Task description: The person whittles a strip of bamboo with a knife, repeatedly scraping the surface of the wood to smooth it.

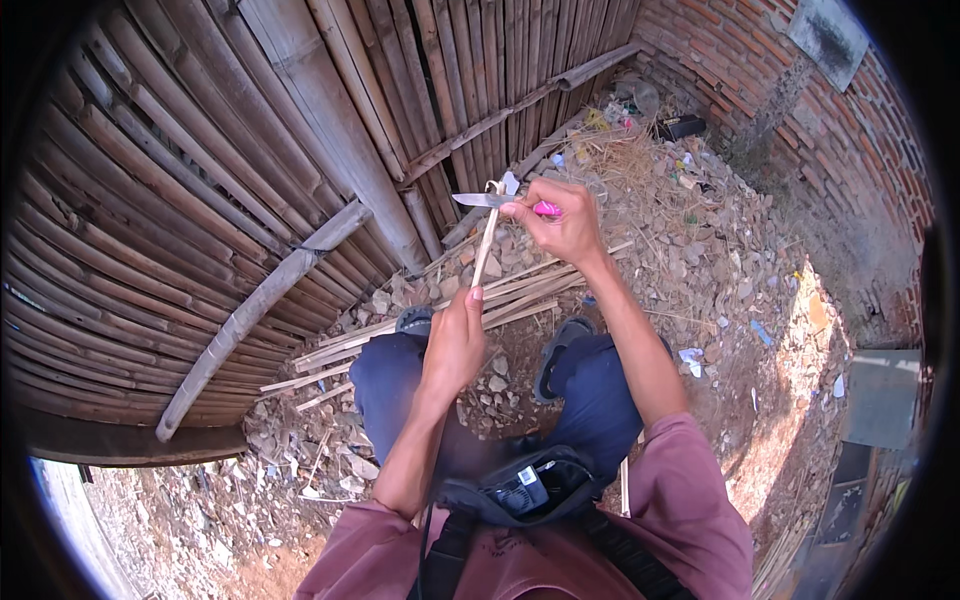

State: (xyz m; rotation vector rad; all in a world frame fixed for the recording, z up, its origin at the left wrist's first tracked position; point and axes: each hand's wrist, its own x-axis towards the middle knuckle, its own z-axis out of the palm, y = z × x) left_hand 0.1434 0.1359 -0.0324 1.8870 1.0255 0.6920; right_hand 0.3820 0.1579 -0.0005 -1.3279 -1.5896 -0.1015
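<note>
My left hand (458, 340) is closed round the lower part of a thin, pale bamboo strip (486, 246), which points up and away from me. In my right hand (564, 222) is a knife (484, 200) with a pink handle, its blade aimed left. The blade lies across the strip near its far end, where a curled shaving (494, 187) stands off. Past my hands, several more pale strips (530, 285) lie in a loose bundle on the ground, partly hidden by my left hand and knee.
A bamboo-pole wall (200, 200) rises on the left, with a thick post (330, 110) and a crossbar (260, 310). A brick wall (740, 60) curves round the far right. Stony rubble (720, 270) with litter covers the ground. An open black bag (530, 490) sits at my waist.
</note>
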